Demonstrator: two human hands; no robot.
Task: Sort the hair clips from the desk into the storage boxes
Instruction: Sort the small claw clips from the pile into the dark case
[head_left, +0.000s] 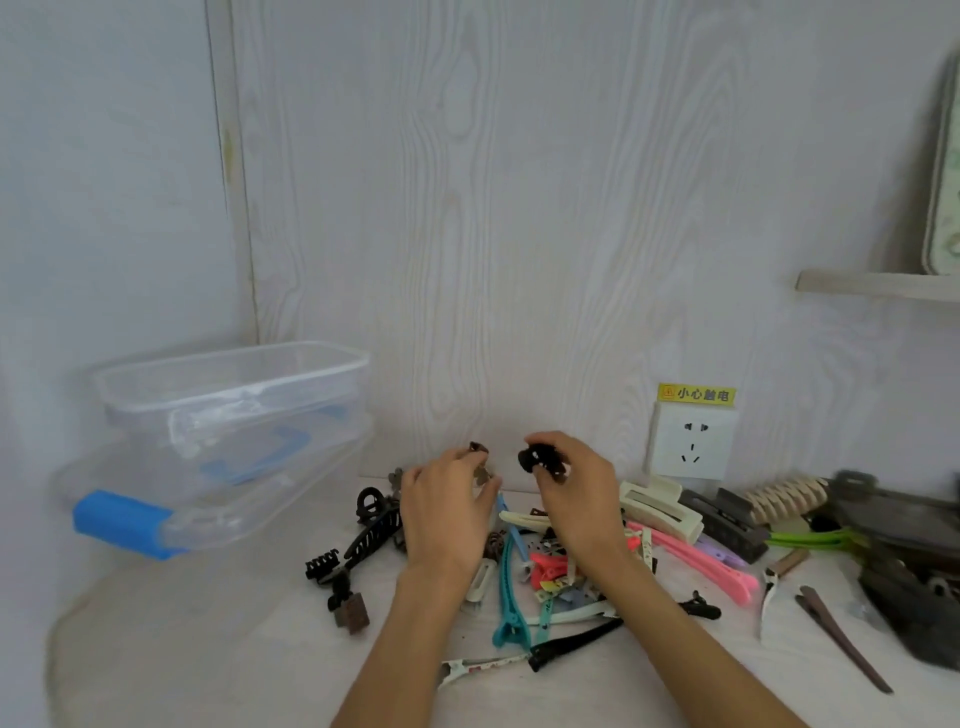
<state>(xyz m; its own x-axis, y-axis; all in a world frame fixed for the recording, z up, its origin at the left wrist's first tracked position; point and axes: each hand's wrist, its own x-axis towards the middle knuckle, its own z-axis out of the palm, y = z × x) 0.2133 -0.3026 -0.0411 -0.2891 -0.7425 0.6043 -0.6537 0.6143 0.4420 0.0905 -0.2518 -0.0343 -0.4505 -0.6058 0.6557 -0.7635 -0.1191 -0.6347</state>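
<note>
A heap of hair clips in many colours lies across the white desk. My left hand pinches a small brown claw clip above the pile. My right hand grips a small dark brown claw clip at the same height. Two clear storage boxes with blue latches stand stacked at the back left, the upper one nested in the lower. Black claw clips lie left of my hands; a teal clip and pink clips lie below and right.
A wall socket with a yellow warning label sits on the back wall behind the pile. Dark clips and a bag crowd the right edge. A shelf juts out at upper right. The desk's front left corner is rounded.
</note>
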